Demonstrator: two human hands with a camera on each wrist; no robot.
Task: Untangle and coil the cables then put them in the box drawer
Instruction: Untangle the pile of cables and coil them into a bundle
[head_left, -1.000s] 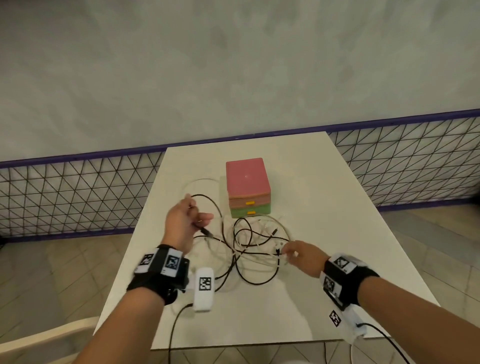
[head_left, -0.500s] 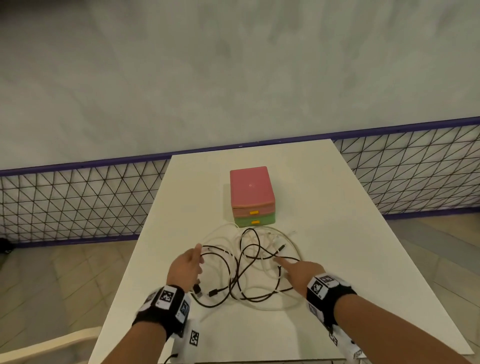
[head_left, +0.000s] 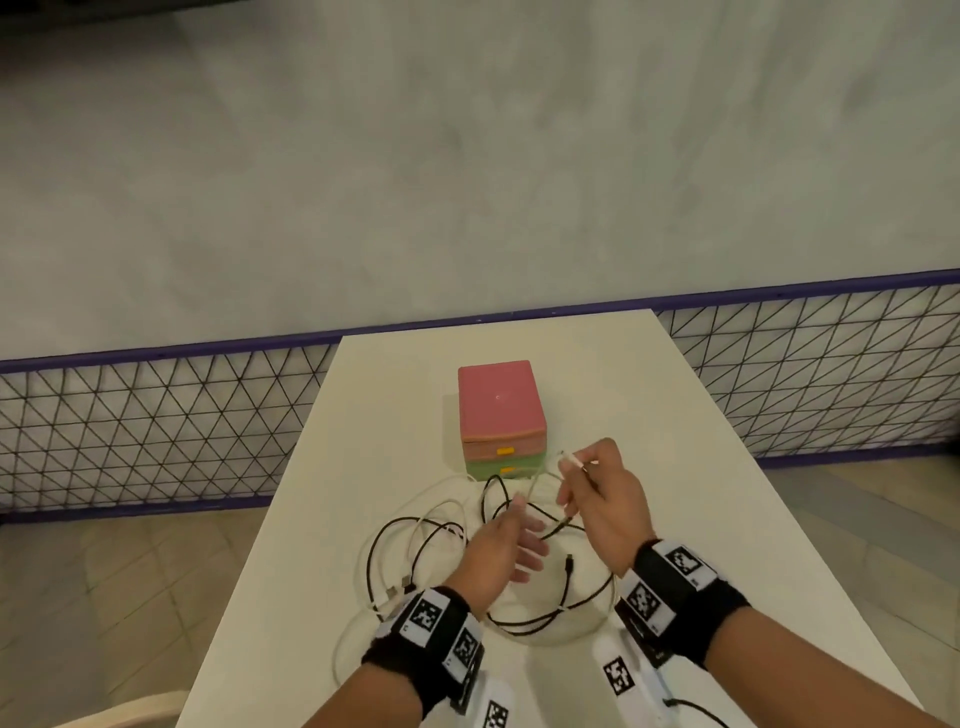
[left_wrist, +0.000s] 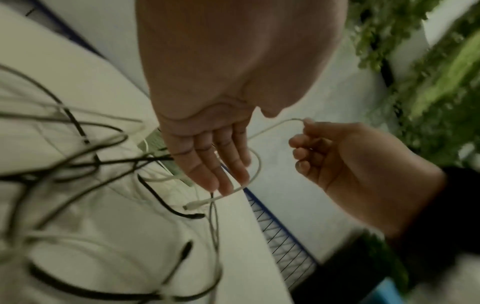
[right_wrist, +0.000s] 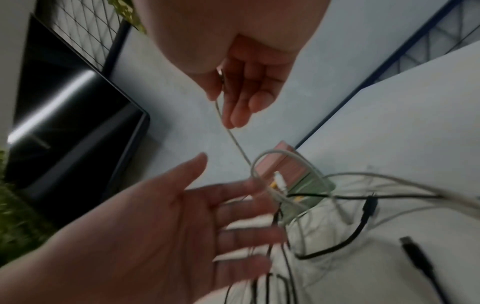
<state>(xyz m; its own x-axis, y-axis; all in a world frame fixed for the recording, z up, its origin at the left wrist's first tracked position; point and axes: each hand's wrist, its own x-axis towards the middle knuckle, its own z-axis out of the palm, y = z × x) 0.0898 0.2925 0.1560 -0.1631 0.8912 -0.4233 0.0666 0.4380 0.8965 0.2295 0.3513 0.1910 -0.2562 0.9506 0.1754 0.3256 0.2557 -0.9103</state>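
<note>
Lifted off the table (head_left: 727, 519) since half a second ago: one end of the white cable (left_wrist: 258, 164), then lying in the heap, now up in front of the box (head_left: 498, 405). Pinched near its plug between thumb and curled fingers of the right hand (head_left: 605, 499), and held high, probably to draw the strand out of the tangle and show where it crosses the black cable (head_left: 550, 616). Hanging from that pinch in a loose loop, then running back down into the pile. Met lower down by the left hand (head_left: 504, 545), gripping nothing, fingers straight and spread, fingertips touching the white loop in the left wrist view; likely placed there to steady or guide the strand while the other hand pulls. Otherwise still knotted: white and black loops interlaced flat on the table, between the box and the near edge, with loose black plug ends lying among them. Nothing coiled yet, so early in the task by the look of it. Just beyond the heap, both drawers of the box shut, pink above green, orange handles facing the hands; sensible to leave them so until a coil is ready. Further out, mesh fencing with a purple rail on either side and a pale wall behind.
</note>
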